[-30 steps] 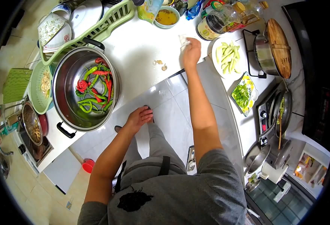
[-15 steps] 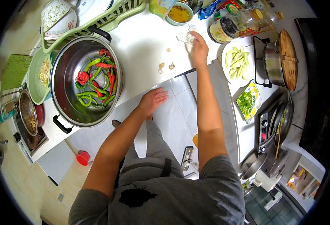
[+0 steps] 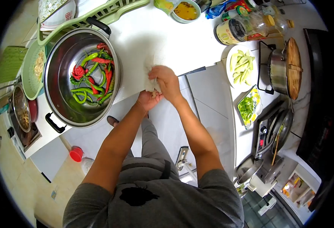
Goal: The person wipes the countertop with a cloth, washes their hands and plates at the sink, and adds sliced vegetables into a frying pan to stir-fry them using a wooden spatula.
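Observation:
At the front edge of the white counter, my right hand grips a crumpled white tissue and presses it towards the edge. Pale brown food scraps lie right at the edge, between the tissue and my other hand. My left hand is held cupped and palm up just under the counter edge, its fingers partly behind my right hand. To the left of both hands stands a large steel pot containing red and green chili peppers.
A plate of pale green slices and a dish of chopped greens stand on the right. Several bottles and a bowl of yellow liquid are at the back. A green dish rack sits behind the pot.
My right hand has swept the tissue left and towards me, bringing the scraps to the edge. My left hand has shifted slightly left and turned palm up under them.

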`<state>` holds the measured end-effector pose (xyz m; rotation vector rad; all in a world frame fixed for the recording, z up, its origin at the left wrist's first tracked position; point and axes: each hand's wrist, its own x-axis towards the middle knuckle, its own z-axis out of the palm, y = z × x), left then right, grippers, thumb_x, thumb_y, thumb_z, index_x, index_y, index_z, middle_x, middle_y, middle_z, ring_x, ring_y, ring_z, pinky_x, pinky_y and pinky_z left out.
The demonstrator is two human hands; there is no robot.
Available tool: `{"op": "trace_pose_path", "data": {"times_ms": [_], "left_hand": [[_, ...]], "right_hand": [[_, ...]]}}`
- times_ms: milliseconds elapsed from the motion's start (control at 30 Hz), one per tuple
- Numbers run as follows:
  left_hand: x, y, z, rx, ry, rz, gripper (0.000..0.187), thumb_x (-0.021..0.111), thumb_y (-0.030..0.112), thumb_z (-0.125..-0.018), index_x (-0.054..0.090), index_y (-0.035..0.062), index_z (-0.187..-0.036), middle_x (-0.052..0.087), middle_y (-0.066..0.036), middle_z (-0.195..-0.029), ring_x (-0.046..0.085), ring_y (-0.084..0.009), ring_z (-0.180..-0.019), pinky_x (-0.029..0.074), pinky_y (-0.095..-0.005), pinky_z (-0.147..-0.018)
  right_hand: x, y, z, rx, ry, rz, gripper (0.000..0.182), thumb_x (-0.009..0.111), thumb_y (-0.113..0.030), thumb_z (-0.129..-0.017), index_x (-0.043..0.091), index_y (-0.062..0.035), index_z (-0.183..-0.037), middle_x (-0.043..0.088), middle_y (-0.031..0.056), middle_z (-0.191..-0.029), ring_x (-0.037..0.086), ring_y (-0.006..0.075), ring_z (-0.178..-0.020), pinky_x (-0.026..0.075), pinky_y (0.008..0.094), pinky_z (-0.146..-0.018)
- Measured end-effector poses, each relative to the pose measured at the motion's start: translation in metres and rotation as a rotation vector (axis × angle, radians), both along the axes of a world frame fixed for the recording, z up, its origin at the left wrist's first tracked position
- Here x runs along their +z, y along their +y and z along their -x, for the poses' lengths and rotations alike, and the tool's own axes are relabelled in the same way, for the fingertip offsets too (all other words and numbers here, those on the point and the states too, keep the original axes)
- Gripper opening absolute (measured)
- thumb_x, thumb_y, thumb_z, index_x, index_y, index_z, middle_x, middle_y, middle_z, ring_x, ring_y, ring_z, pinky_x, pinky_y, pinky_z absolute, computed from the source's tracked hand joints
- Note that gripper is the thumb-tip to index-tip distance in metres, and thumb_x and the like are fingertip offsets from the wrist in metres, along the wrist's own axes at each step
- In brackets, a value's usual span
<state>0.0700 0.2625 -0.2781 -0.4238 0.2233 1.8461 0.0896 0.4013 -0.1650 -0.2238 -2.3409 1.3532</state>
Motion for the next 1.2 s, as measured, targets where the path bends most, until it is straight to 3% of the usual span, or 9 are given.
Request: {"op": "trace_pose_path", "data": {"times_ms": [300, 433, 533, 800, 867, 967, 1067, 1133, 1200], "left_hand": [[0.007, 0.001, 0.006, -0.114, 0.042, 0.02, 0.048, 0.047, 0.038, -0.098, 0.051, 0.0032, -0.132, 0.055, -0.016, -0.132, 0.055, -0.0265, -0.119, 0.044, -0.0408, -0.103], [0.009, -0.006, 0.006, -0.054, 0.024, 0.02, 0.052, 0.05, 0.038, -0.097, 0.05, -0.0027, -0.13, 0.053, -0.02, -0.133, 0.054, -0.0304, -0.119, 0.045, -0.0424, -0.103], [0.01, -0.011, 0.007, -0.062, 0.093, 0.086, 0.053, 0.05, 0.039, -0.097, 0.049, -0.0018, -0.131, 0.051, -0.02, -0.135, 0.054, -0.0312, -0.12, 0.044, -0.0432, -0.104], [0.014, -0.031, 0.013, -0.025, 0.045, 0.199, 0.044, 0.046, 0.031, -0.1, 0.048, 0.0023, -0.133, 0.053, -0.017, -0.133, 0.055, -0.03, -0.118, 0.045, -0.0432, -0.103], [0.022, -0.048, 0.01, -0.037, 0.649, 0.248, 0.04, 0.043, 0.027, -0.1, 0.048, 0.004, -0.133, 0.054, -0.013, -0.131, 0.056, -0.0272, -0.117, 0.045, -0.042, -0.102], [-0.015, -0.071, -0.002, -0.033, 0.587, 0.217, 0.033, 0.044, 0.028, -0.101, 0.055, 0.0059, -0.123, 0.059, -0.011, -0.121, 0.058, -0.025, -0.112, 0.047, -0.0394, -0.097], [0.007, -0.107, 0.0, 0.119, 1.013, 0.379, 0.03, 0.043, 0.027, -0.102, 0.057, 0.0068, -0.119, 0.061, -0.008, -0.115, 0.061, -0.0226, -0.105, 0.05, -0.0381, -0.093], [0.022, -0.129, -0.008, 0.086, -0.043, 0.289, 0.032, 0.041, 0.027, -0.102, 0.055, 0.0062, -0.122, 0.061, -0.008, -0.117, 0.061, -0.0218, -0.105, 0.051, -0.0382, -0.094], [0.026, -0.157, 0.002, 0.137, -0.038, 0.312, 0.032, 0.043, 0.026, -0.1, 0.057, 0.0014, -0.115, 0.063, -0.014, -0.114, 0.062, -0.0272, -0.104, 0.05, -0.041, -0.097]], "right_hand": [[0.041, 0.033, 0.0, -0.347, 0.106, 0.17, 0.033, 0.036, 0.004, -0.088, 0.066, 0.004, -0.099, 0.068, 0.014, -0.105, 0.062, 0.0219, -0.103, 0.046, 0.0316, -0.093], [0.03, 0.118, 0.019, -0.568, 0.001, -0.081, 0.026, 0.049, -0.007, -0.092, 0.065, -0.0011, -0.111, 0.063, 0.0183, -0.117, 0.058, 0.0326, -0.111, 0.042, 0.0381, -0.1], [0.004, 0.112, 0.033, -0.455, -0.074, -0.59, 0.028, 0.057, -0.012, -0.089, 0.064, -0.0026, -0.114, 0.059, 0.0189, -0.124, 0.053, 0.0384, -0.12, 0.039, 0.0435, -0.104], [0.008, -0.011, -0.002, 0.051, -0.07, -0.323, 0.029, 0.054, 0.007, -0.081, 0.069, -0.0062, -0.103, 0.064, 0.0131, -0.12, 0.054, 0.0356, -0.122, 0.04, 0.0444, -0.105], [0.013, -0.04, -0.017, 0.098, -0.087, -0.251, 0.029, 0.053, 0.008, -0.082, 0.069, -0.0061, -0.102, 0.064, 0.012, -0.119, 0.054, 0.0348, -0.123, 0.04, 0.0446, -0.105], [0.012, -0.078, -0.03, 0.199, -0.094, -0.158, 0.024, 0.055, 0.005, -0.08, 0.068, -0.0033, -0.099, 0.064, 0.0118, -0.119, 0.052, 0.0369, -0.123, 0.041, 0.0458, -0.104], [0.014, -0.112, -0.032, 0.267, -0.146, -0.003, 0.03, 0.052, 0.01, -0.083, 0.069, -0.0052, -0.102, 0.063, 0.0126, -0.119, 0.051, 0.0365, -0.125, 0.04, 0.0431, -0.105], [0.015, -0.135, -0.03, 0.213, -0.107, -0.055, 0.029, 0.055, 0.008, -0.082, 0.067, -0.0045, -0.105, 0.061, 0.015, -0.119, 0.052, 0.0379, -0.121, 0.041, 0.0434, -0.102], [-0.007, -0.153, -0.021, 0.093, -0.089, -0.156, 0.029, 0.056, 0.008, -0.081, 0.066, -0.0042, -0.106, 0.06, 0.0162, -0.119, 0.053, 0.0383, -0.117, 0.042, 0.044, -0.1]]}}
